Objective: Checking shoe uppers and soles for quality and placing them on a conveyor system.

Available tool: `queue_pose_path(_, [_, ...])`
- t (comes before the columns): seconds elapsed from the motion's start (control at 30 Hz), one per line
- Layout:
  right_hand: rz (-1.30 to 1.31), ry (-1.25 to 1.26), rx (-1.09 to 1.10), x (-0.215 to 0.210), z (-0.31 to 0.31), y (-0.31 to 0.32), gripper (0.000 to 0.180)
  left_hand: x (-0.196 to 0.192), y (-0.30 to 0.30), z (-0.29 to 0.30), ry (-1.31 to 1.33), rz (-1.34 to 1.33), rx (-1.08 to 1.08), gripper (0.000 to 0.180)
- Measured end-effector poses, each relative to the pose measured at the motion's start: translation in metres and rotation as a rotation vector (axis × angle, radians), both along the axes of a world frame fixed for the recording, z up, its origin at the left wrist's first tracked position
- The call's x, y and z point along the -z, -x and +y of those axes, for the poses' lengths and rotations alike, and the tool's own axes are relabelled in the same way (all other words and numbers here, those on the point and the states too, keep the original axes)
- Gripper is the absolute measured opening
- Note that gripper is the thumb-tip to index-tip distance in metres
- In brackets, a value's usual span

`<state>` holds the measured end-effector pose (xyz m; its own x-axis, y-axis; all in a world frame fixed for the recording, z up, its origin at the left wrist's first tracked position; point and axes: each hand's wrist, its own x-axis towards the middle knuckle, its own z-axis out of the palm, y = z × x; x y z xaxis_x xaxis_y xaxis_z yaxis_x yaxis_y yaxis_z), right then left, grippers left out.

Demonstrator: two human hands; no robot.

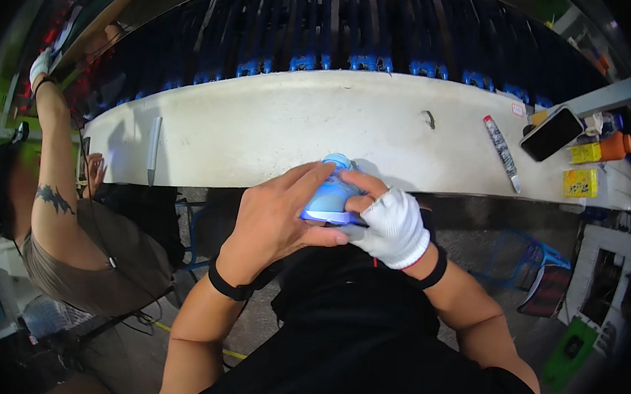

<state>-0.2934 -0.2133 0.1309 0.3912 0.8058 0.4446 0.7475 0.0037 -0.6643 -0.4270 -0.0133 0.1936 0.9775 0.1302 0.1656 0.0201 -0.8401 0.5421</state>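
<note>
A light blue shoe (324, 200) with a blue-violet sole edge is held at the near edge of the white bench, between my two hands. My bare left hand (273, 210) wraps its left side, fingers along the upper and thumb stretched beneath the sole edge. On the other side my right hand (395, 228), in a white glove that leaves the fingertips bare, grips the shoe with bent fingers. Part of the shoe is hidden behind my fingers. Both wrists carry black bands.
Beyond the white bench (261, 132) runs a dark rack or conveyor (315, 24) with blue-tipped bars. A red-ended marker (501, 153), a phone (552, 134) and a yellow box (581, 183) lie at the right. A slim pale tool (154, 149) lies left. A co-worker (93, 252) sits at the left.
</note>
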Motion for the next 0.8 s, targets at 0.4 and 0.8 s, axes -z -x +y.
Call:
queue_pose_path(0.4, [-0.036, 0.169, 0.094, 0.022, -0.005, -0.007, 0.036, 0.04, 0.038, -0.004, 0.236, -0.036, -0.206, 0.077])
queue_pose_path(0.8, [-0.017, 0.031, 0.03, -0.018, -0.029, -0.009, 0.094, 0.046, 0.016, -0.033, 0.105, -0.355, -0.078, 0.074])
